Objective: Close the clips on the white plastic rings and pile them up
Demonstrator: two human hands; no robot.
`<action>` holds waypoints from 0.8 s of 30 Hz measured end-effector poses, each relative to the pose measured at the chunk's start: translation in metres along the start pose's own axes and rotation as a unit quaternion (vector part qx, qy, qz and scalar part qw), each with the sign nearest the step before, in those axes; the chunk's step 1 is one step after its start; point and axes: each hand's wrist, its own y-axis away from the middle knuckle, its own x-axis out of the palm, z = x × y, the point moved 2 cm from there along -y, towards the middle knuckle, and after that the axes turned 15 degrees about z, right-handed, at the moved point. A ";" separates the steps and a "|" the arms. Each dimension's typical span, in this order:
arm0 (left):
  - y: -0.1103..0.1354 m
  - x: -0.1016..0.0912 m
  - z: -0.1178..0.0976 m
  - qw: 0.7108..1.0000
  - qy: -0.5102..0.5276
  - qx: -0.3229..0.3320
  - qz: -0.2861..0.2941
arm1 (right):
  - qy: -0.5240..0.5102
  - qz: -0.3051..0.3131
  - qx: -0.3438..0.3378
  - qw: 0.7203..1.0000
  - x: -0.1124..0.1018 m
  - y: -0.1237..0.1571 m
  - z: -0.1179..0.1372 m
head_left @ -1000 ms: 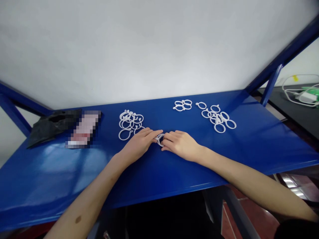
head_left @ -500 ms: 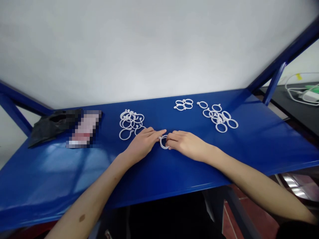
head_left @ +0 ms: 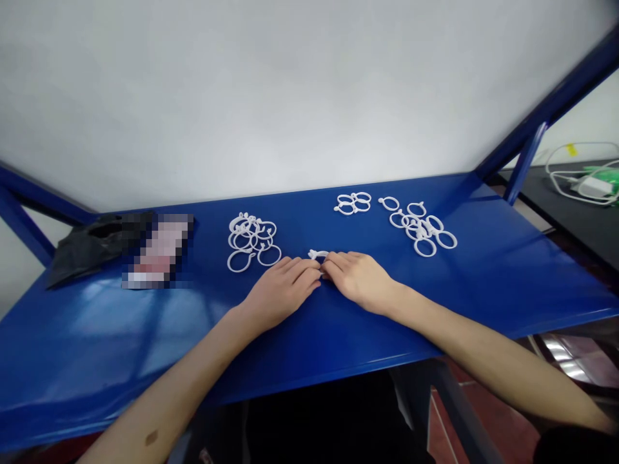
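My left hand [head_left: 283,289] and my right hand [head_left: 358,278] meet at the middle of the blue shelf [head_left: 507,270], fingertips together. Both pinch a white plastic ring [head_left: 318,255], of which only the top arc shows above the fingers. A pile of several white rings [head_left: 251,241] lies just beyond my left hand. A small cluster of rings [head_left: 354,203] sits further back, and a wider spread of rings [head_left: 420,225] lies to the right of it.
A black bag [head_left: 94,243] and a blurred pinkish packet [head_left: 157,252] lie at the shelf's back left. Blue frame struts [head_left: 529,151] rise at the right. A dark table with white cables [head_left: 583,183] stands beyond. A white wall backs the shelf.
The ring was lying open between my fingertips half a second ago; now both hands have closed over it and turned it, so only its upper edge shows. The hands stayed in place.
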 end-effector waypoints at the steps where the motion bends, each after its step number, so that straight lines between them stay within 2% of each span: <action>1: -0.001 0.004 -0.001 1.000 -0.016 -0.004 0.009 | 0.003 -0.002 0.003 1.000 0.000 0.000 0.001; 5: -0.005 0.015 -0.001 0.999 -0.039 -0.018 0.023 | 0.028 -0.013 0.004 1.000 0.002 -0.001 0.006; 10: -0.008 0.012 -0.002 0.999 -0.045 0.003 -0.002 | 0.052 -0.031 -0.005 0.998 0.003 -0.005 0.013; 15: -0.010 0.007 -0.007 0.987 -0.151 -0.049 -0.034 | 0.070 -0.051 0.076 0.993 -0.002 -0.009 0.026; 18: -0.011 0.006 -0.008 0.982 -0.173 -0.064 -0.048 | 0.074 -0.057 0.107 0.990 -0.003 -0.010 0.029; 22: -0.010 0.008 -0.003 0.991 -0.121 -0.046 -0.035 | 0.042 -0.073 0.059 0.995 0.000 -0.009 0.020; 24: -0.007 0.007 0.003 0.993 -0.099 -0.045 -0.043 | 0.017 -0.101 0.024 0.994 -0.003 -0.006 0.013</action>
